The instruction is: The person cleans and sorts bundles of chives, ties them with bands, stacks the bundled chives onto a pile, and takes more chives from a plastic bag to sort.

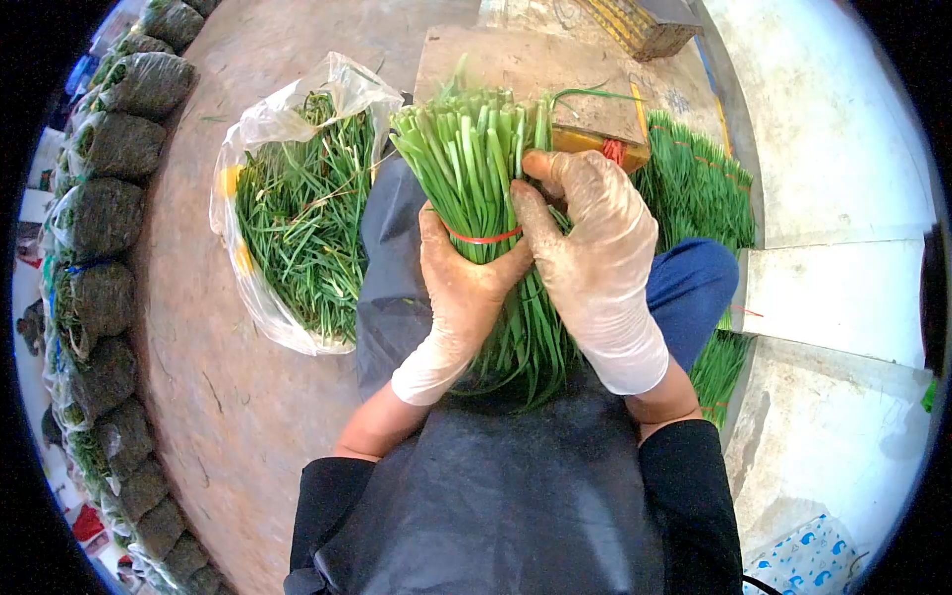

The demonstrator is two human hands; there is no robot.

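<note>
A thick bunch of green chives (471, 164) stands over my lap, cut stalk ends up and leafy tips hanging down. Around its middle runs a red rubber band (483, 239). My left hand (461, 283), in a thin soiled glove, is wrapped round the bunch just under the band. At the bunch's right side, my gloved right hand (595, 238) pinches a few stalks between thumb and forefinger. Its other fingers are curled and partly hidden. Over my lap lies a dark apron (516, 486).
An open plastic bag (238, 223) of loose chive leaves (307, 218) stands to the left. Ahead is a wooden board (496, 55). Banded chive bunches (699, 183) lie on the right along a pale wall (823, 129). Several packed dark bags (104, 218) line the far left.
</note>
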